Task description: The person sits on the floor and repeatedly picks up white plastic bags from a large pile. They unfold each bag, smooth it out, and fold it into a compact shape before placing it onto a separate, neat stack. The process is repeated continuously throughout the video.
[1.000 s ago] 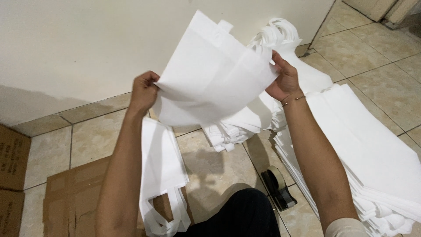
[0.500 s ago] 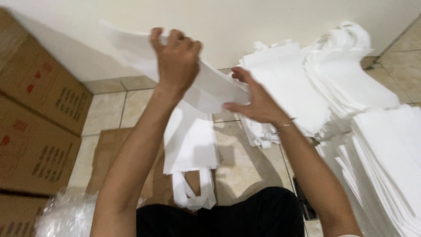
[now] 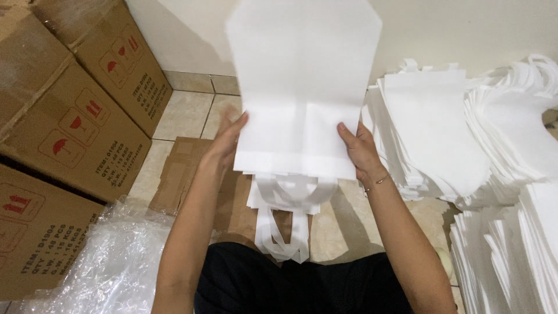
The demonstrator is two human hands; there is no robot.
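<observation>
While I hold the white fabric bag up flat before me, left hand and right hand each clasping a side edge, finished bags lie stacked beneath and tall piles wait at my right

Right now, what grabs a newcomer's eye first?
A flat white fabric bag held up in the middle of the view, with the left hand and right hand on its lower side edges. To the right lie heaped stacks of similar white bags. On the left stand brown cardboard boxes, with crumpled clear plastic sheeting below them.
</observation>
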